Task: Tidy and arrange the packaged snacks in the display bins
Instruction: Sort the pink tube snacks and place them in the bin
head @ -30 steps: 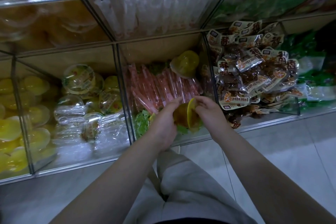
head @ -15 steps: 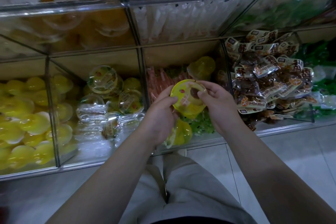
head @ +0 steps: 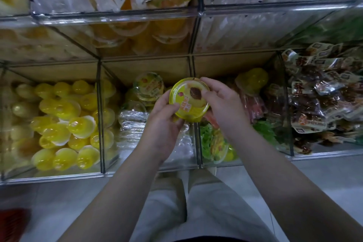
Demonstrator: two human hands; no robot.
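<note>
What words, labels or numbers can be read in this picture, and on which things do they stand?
None can be read with certainty.
Yellow jelly cup, held in the left hand and right hand: red print on its lid, too blurred to read.
Brown snack packets in the right bin: large characters and small white labels, too blurred to read.
Clear-lidded cups: lid print too small to read.

Clear bins (head: 99, 116) sit side by side on the pale floor (head: 49, 198): yellow cups (head: 60, 122) at left, brown packets (head: 322, 102) at right.
</note>
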